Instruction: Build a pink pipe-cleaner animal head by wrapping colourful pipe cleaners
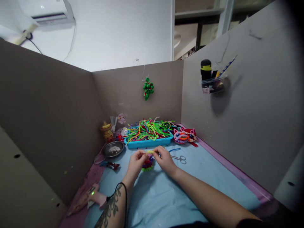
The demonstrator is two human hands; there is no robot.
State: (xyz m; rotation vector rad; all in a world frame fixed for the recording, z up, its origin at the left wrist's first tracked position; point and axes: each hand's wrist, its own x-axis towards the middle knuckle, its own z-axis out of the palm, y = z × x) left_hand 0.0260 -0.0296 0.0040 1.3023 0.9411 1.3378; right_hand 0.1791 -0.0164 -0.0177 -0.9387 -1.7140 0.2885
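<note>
My left hand (136,163) and my right hand (165,161) meet over the light blue table cover (166,196). Both pinch the ends of a short yellow pipe cleaner (150,152) between fingertips. Just below it, between the hands, sits a small round craft piece (148,165) wound from purple, red and green pipe cleaners. I cannot tell whether the yellow piece is attached to it. A black band circles my left wrist.
A blue tray (148,143) heaped with coloured pipe cleaners stands behind the hands. Scissors (179,158) lie to the right, finished colourful pieces (183,136) further back. A metal dish (113,149) and a jar (106,130) are at left. Cardboard walls enclose the desk; a green ornament (148,88) hangs on the back wall.
</note>
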